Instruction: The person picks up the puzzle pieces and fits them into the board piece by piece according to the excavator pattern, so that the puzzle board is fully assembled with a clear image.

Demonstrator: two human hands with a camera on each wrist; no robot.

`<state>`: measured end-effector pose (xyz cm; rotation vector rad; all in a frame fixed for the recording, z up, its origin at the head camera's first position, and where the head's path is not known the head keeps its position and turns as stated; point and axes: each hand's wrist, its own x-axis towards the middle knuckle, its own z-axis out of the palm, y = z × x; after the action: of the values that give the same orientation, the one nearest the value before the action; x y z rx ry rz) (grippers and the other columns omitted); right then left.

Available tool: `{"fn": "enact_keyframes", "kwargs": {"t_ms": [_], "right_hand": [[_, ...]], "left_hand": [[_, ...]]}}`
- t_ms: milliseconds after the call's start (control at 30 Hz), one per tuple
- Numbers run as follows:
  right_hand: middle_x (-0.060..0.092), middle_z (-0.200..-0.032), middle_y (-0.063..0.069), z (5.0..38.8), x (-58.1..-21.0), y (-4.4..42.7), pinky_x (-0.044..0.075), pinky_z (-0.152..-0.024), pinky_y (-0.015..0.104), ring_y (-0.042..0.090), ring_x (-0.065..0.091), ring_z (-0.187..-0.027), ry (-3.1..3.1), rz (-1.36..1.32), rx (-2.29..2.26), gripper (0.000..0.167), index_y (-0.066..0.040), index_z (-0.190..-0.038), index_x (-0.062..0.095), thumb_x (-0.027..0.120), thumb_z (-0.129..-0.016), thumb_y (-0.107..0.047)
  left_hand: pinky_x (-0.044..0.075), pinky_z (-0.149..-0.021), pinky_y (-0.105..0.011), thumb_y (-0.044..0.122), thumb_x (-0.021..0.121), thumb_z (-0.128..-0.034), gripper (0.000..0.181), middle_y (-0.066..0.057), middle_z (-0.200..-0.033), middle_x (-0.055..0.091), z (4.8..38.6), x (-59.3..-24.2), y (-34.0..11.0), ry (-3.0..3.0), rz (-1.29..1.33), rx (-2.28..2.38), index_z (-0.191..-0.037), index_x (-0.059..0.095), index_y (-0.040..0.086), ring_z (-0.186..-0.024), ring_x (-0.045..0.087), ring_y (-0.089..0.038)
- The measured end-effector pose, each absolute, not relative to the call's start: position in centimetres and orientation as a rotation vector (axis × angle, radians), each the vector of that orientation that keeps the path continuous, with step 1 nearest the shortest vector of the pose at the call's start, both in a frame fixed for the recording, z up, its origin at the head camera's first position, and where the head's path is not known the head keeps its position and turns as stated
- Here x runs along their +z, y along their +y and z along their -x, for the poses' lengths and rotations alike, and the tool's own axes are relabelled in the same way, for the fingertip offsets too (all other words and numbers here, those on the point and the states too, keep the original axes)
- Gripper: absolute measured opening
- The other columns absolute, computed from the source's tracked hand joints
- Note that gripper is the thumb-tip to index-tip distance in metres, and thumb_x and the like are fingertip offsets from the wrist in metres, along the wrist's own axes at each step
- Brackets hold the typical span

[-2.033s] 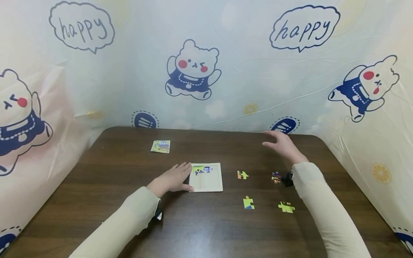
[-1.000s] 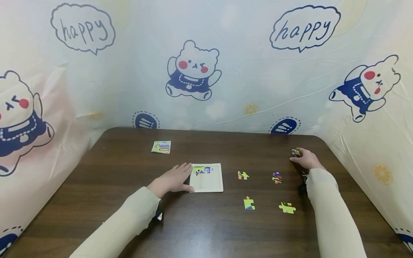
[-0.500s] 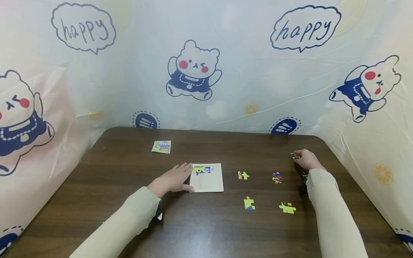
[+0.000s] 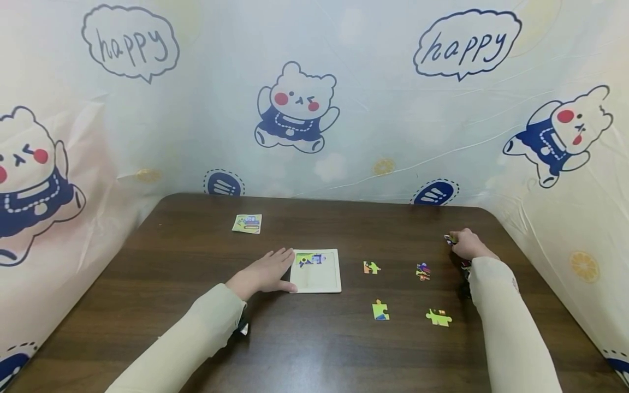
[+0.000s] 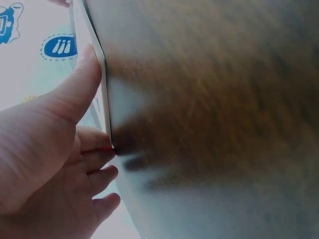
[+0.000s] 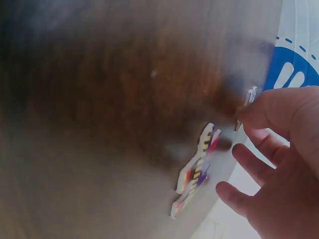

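Note:
A white puzzle tray (image 4: 314, 278) lies mid-table, with joined green and blue puzzle pieces (image 4: 310, 259) along its far side. At its left edge rests my left hand (image 4: 265, 272), fingers extended and thumb touching the near corner. In the left wrist view, the thumb lies against the tray's rim (image 5: 104, 94). At the table's far right, my right hand (image 4: 470, 244) pinches a small puzzle piece (image 4: 449, 239) between thumb and index finger, its other fingers loosely bent. In the right wrist view, a striped puzzle piece (image 6: 195, 172) lies close to that hand.
Several loose puzzle pieces lie right of the tray: orange and green (image 4: 372, 267), purple and red (image 4: 423, 271), green and blue (image 4: 380, 310), and mostly green (image 4: 439, 317). A picture card (image 4: 247, 223) lies at the back left. A printed curtain (image 4: 373, 109) hangs behind the table.
My right hand has reached from above the table's back to the far right and pinched a puzzle piece there, which has turned slightly in the fingers. The left hand has stayed on the tray.

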<state>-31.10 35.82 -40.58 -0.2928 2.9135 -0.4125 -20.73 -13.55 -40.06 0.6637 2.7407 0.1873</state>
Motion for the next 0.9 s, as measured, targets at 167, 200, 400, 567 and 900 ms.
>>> {"fn": "enact_keyframes", "kwargs": {"t_ms": [167, 200, 400, 567, 900], "right_hand": [[0.048, -0.108, 0.041, 31.2, -40.6, 36.1, 0.039, -0.085, 0.057, 0.051, 0.045, -0.101, 2.929, 0.338, -0.422, 0.040, 0.023, -0.115, 0.046, 0.052, -0.079, 0.006], [0.050, -0.105, 0.039, 31.2, -40.7, 36.2, 0.041, -0.083, 0.057, 0.049, 0.048, -0.098, 2.940, 0.352, -0.426, 0.038, 0.022, -0.113, 0.048, 0.054, -0.080, 0.005], [0.056, -0.091, 0.031, 30.9, -41.1, 36.6, 0.044, -0.075, 0.053, 0.042, 0.054, -0.084, 2.991, 0.327, -0.485, 0.031, 0.019, -0.103, 0.052, 0.060, -0.084, -0.004], [0.052, -0.088, 0.026, 30.6, -41.0, 36.8, 0.044, -0.072, 0.050, 0.037, 0.050, -0.079, 2.957, 0.235, -0.554, 0.026, 0.014, -0.096, 0.055, 0.062, -0.086, -0.009], [0.054, -0.085, 0.023, 30.4, -41.1, 37.0, 0.045, -0.066, 0.046, 0.033, 0.051, -0.075, 2.966, 0.134, -0.630, 0.029, 0.012, -0.094, 0.051, 0.063, -0.085, -0.012]], "left_hand": [[0.014, -0.109, -0.045, 0.047, 0.061, -0.0843, 0.085, -0.017, -0.148, 0.021, 20.8, -40.1, -13.5, 2.741, -0.656, 0.181, -0.142, 0.025, -0.004, -0.136, 0.015, -0.031], [0.014, -0.109, -0.045, 0.047, 0.061, -0.0843, 0.085, -0.017, -0.149, 0.021, 20.8, -40.0, -13.5, 2.740, -0.655, 0.184, -0.142, 0.025, -0.004, -0.136, 0.015, -0.031], [0.014, -0.109, -0.045, 0.047, 0.061, -0.0843, 0.085, -0.018, -0.148, 0.021, 20.8, -40.0, -13.5, 2.739, -0.658, 0.185, -0.142, 0.025, -0.005, -0.136, 0.015, -0.032], [0.014, -0.109, -0.045, 0.047, 0.061, -0.0842, 0.085, -0.017, -0.149, 0.021, 20.8, -40.1, -13.5, 2.737, -0.653, 0.188, -0.143, 0.025, -0.004, -0.136, 0.015, -0.031], [0.014, -0.108, -0.046, 0.047, 0.061, -0.0847, 0.085, -0.017, -0.148, 0.021, 20.8, -40.1, -13.4, 2.743, -0.662, 0.184, -0.142, 0.025, -0.005, -0.136, 0.015, -0.032]]}}
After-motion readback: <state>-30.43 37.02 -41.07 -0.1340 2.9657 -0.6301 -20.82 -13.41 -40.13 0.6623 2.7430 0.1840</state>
